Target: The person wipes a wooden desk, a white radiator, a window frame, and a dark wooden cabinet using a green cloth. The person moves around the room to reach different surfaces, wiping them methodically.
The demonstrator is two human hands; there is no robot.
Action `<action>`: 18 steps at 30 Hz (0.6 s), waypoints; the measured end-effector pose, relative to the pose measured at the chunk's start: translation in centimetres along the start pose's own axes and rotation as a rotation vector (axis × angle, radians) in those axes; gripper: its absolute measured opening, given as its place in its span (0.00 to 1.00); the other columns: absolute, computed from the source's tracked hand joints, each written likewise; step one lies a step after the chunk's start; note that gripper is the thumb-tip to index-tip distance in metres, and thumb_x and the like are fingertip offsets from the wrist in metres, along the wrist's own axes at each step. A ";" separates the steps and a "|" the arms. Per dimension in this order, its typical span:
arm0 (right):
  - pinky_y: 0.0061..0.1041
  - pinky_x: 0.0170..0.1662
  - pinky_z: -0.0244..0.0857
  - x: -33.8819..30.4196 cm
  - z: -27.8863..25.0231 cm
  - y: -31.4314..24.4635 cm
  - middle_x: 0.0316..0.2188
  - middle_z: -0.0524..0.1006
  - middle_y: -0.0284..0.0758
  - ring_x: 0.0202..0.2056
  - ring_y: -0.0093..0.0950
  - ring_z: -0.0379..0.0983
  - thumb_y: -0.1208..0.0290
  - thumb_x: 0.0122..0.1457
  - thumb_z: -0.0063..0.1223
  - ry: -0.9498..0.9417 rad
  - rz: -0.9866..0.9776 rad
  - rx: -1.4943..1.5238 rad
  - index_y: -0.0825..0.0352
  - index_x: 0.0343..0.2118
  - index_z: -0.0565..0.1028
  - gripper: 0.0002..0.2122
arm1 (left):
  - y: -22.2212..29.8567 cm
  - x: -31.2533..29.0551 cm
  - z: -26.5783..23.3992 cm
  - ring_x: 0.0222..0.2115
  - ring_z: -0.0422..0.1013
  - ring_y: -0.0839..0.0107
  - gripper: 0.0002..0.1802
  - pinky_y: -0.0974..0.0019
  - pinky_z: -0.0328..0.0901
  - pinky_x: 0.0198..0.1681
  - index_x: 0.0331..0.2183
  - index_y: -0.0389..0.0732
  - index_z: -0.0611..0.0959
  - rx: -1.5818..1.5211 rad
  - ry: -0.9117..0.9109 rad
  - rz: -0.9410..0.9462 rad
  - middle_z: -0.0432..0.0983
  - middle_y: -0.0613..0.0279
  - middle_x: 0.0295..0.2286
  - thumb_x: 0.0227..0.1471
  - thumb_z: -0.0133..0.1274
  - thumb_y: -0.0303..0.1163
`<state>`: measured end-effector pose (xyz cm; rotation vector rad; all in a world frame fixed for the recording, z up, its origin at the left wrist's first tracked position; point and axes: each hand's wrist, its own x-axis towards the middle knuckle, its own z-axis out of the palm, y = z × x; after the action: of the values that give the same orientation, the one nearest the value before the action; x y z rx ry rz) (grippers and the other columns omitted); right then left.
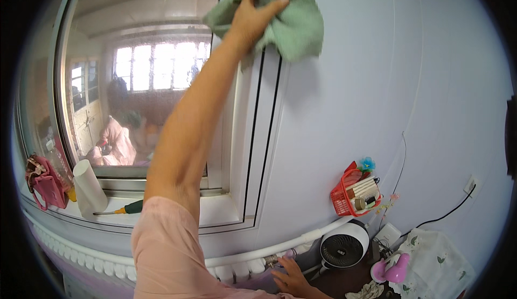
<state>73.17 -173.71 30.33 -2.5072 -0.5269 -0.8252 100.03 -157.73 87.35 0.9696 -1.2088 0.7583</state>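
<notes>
My left hand (252,22) is raised high, gripping a green cloth (299,27) with the thumb spread to the right. The cloth lies across the right side of the window frame (249,132) and the pale wall beside it. Some of my fingers are hidden in its folds. Low down, my right hand (292,278) has its fingers apart and holds nothing visible. It is nearest the end of the white radiator (237,271); whether it touches it, I cannot tell.
On the sill stand a pink bag (51,186), a white cylinder (89,186) and a green-handled screwdriver (126,208). A red basket (340,198) of small items hangs on the wall. Below are a fan (344,245), a pink lamp-like object (397,269) and a patterned white cover (436,261).
</notes>
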 end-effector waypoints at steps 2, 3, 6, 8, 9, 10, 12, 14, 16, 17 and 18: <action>0.48 0.56 0.58 -0.4 0.3 0.0 0.54 0.66 0.51 0.54 0.50 0.64 0.74 0.48 0.61 0.065 0.024 0.015 0.62 0.42 0.77 0.15 | 2.2 -0.6 0.6 0.46 0.71 0.62 0.50 0.65 0.69 0.49 0.58 0.30 0.59 0.025 -0.083 -0.218 0.68 0.47 0.48 0.44 0.64 0.47; 0.45 0.56 0.59 -0.6 0.5 -0.1 0.53 0.67 0.52 0.54 0.50 0.65 0.75 0.49 0.59 0.091 0.096 -0.001 0.65 0.38 0.79 0.11 | 1.5 -1.2 0.7 0.46 0.71 0.61 0.50 0.65 0.68 0.49 0.58 0.29 0.59 0.035 -0.073 -0.236 0.68 0.47 0.49 0.44 0.64 0.47; 0.44 0.56 0.60 -1.9 2.7 0.4 0.53 0.67 0.52 0.53 0.50 0.65 0.76 0.50 0.58 0.182 0.200 0.083 0.67 0.36 0.79 0.09 | -0.5 -5.0 -0.2 0.52 0.65 0.62 0.49 0.65 0.62 0.55 0.58 0.30 0.61 0.012 -0.086 -0.172 0.67 0.50 0.52 0.43 0.65 0.46; 0.43 0.55 0.60 -2.3 3.7 0.5 0.52 0.68 0.52 0.53 0.49 0.66 0.77 0.51 0.58 0.165 0.185 0.111 0.69 0.35 0.79 0.08 | -1.5 -10.4 -0.4 0.53 0.64 0.61 0.49 0.63 0.61 0.56 0.59 0.30 0.59 0.092 -0.062 -0.266 0.66 0.49 0.53 0.44 0.64 0.44; 0.43 0.56 0.60 -2.4 4.1 0.2 0.52 0.68 0.51 0.53 0.49 0.66 0.78 0.50 0.58 0.144 0.178 0.136 0.69 0.36 0.79 0.09 | -2.5 -13.4 -1.2 0.54 0.63 0.59 0.48 0.61 0.59 0.57 0.58 0.31 0.59 0.177 -0.079 -0.299 0.65 0.49 0.53 0.45 0.63 0.44; 0.44 0.56 0.60 -2.8 4.2 0.2 0.52 0.68 0.51 0.53 0.49 0.66 0.78 0.50 0.58 0.123 0.178 0.150 0.69 0.36 0.79 0.09 | -1.8 -17.1 -1.0 0.54 0.63 0.58 0.48 0.60 0.58 0.57 0.58 0.31 0.58 0.206 -0.099 -0.333 0.64 0.48 0.53 0.46 0.62 0.46; 0.42 0.56 0.60 -3.8 4.2 0.5 0.52 0.68 0.51 0.53 0.49 0.66 0.79 0.50 0.57 0.089 0.163 0.145 0.69 0.36 0.79 0.09 | -2.2 -24.7 -0.4 0.55 0.61 0.55 0.46 0.58 0.55 0.59 0.59 0.31 0.57 0.292 -0.125 -0.536 0.63 0.46 0.54 0.49 0.59 0.48; 0.42 0.55 0.61 -3.9 4.8 0.3 0.52 0.68 0.51 0.52 0.49 0.67 0.79 0.50 0.57 0.060 0.114 0.151 0.68 0.35 0.79 0.09 | -2.4 -32.6 -1.1 0.56 0.59 0.52 0.41 0.58 0.52 0.60 0.58 0.30 0.59 0.387 -0.112 -0.562 0.61 0.43 0.55 0.52 0.56 0.44; 0.41 0.53 0.62 -4.0 5.2 0.0 0.52 0.69 0.51 0.50 0.49 0.68 0.79 0.49 0.57 0.067 0.118 0.186 0.67 0.35 0.79 0.09 | -1.9 -39.3 -1.1 0.57 0.58 0.56 0.35 0.60 0.52 0.60 0.58 0.31 0.61 0.341 -0.035 -0.525 0.60 0.46 0.55 0.56 0.53 0.39; 0.41 0.53 0.63 -4.5 5.3 0.0 0.52 0.69 0.51 0.50 0.49 0.69 0.79 0.49 0.56 0.075 0.134 0.191 0.67 0.35 0.79 0.08 | -1.5 -40.2 -0.7 0.56 0.58 0.58 0.33 0.61 0.52 0.60 0.57 0.31 0.62 0.229 0.105 -0.629 0.61 0.47 0.54 0.57 0.52 0.38; 0.39 0.53 0.63 -4.9 5.2 0.2 0.52 0.69 0.51 0.51 0.49 0.68 0.78 0.50 0.57 0.075 0.159 0.203 0.66 0.36 0.80 0.09 | -1.0 -40.3 -0.5 0.55 0.58 0.59 0.31 0.61 0.52 0.59 0.57 0.31 0.62 0.118 0.246 -0.720 0.61 0.49 0.54 0.58 0.51 0.37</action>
<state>71.96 -172.20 23.42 -2.2896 -0.3606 -0.7615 92.65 -156.92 47.71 1.2630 -0.5355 0.3550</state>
